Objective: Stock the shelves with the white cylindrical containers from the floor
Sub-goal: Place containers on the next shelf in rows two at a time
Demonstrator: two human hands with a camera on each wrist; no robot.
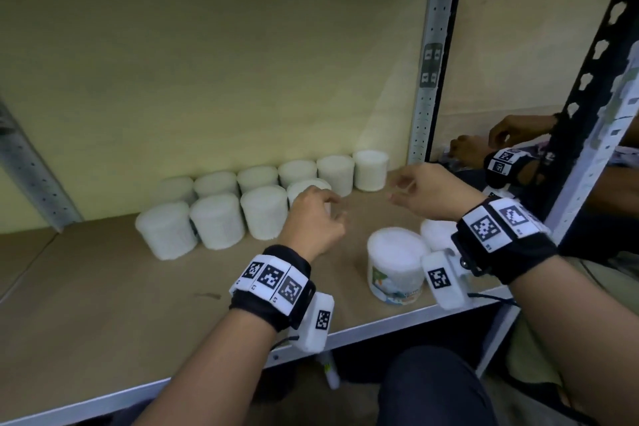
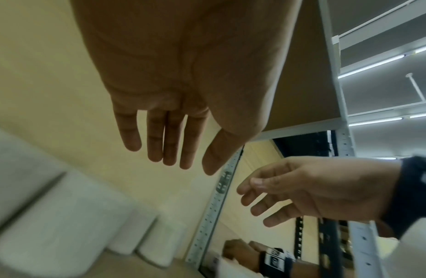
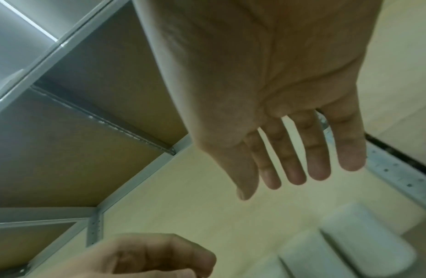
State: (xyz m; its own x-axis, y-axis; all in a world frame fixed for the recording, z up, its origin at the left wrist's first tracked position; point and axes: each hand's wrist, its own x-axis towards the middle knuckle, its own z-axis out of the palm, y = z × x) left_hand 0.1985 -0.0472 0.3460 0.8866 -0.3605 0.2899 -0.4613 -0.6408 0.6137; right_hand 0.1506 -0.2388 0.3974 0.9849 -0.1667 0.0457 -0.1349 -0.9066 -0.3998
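Observation:
Several white cylindrical containers [image 1: 218,225] stand in two rows at the back of the brown shelf board [image 1: 103,304]. My left hand [image 1: 321,214] hovers just in front of the front row's rightmost container [image 1: 304,188], fingers relaxed and holding nothing; the left wrist view shows its fingers [image 2: 169,143] straight. My right hand [image 1: 415,192] floats open to the right of it, above the board, fingers [image 3: 295,161] spread and empty. Two more containers stand near the shelf's front right edge: one with a coloured label [image 1: 396,266] and one [image 1: 437,233] partly hidden behind my right wrist.
A perforated metal upright [image 1: 430,55] bounds the shelf on the right, with a mirror-like panel [image 1: 501,79] beyond it reflecting hands. Another upright [image 1: 31,166] slants at the left. The shelf's metal front rail [image 1: 207,377] runs below my wrists. A small white bottle [image 1: 330,370] lies under the shelf.

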